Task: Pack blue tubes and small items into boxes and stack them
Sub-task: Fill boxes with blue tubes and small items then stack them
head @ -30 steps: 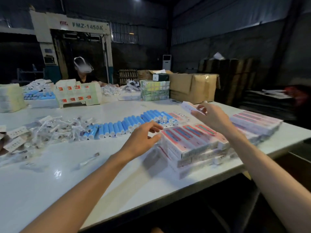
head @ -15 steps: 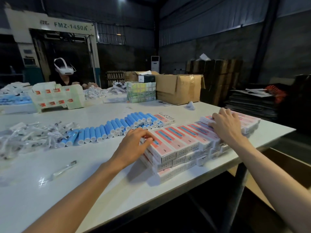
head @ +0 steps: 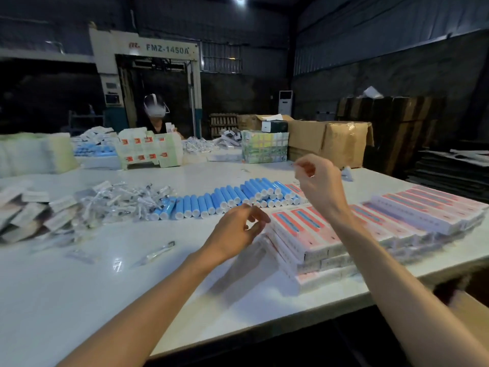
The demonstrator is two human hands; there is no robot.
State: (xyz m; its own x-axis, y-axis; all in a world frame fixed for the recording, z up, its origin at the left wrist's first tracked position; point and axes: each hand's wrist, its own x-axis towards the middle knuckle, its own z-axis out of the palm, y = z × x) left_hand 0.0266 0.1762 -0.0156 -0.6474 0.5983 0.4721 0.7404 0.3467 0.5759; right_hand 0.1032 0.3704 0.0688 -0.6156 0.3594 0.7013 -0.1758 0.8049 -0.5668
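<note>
A long row of blue tubes (head: pixel 225 200) with white caps lies across the middle of the white table (head: pixel 79 287). To its right, pink-and-white boxes (head: pixel 304 234) are stacked several layers high, with a second stack (head: pixel 428 207) further right. A heap of small items in clear packets (head: pixel 119 200) sits left of the tubes. My left hand (head: pixel 238 229) hovers at the left end of the near stack, fingers relaxed and empty. My right hand (head: pixel 317 181) is raised above the right end of the tube row, fingers loosely curled, with nothing visible in it.
One loose clear packet (head: pixel 158 251) lies alone on the near table. Folded leaflets (head: pixel 26 213) pile up at the far left. Across the table a person (head: pixel 156 112) works behind green-white cartons (head: pixel 150 149). A brown cardboard box (head: pixel 330 141) stands at the back right.
Both hands have lifted off the pink box stack. The right hand has risen and moved left over the tube row; the left hand has drawn slightly back from the stack's left end.
</note>
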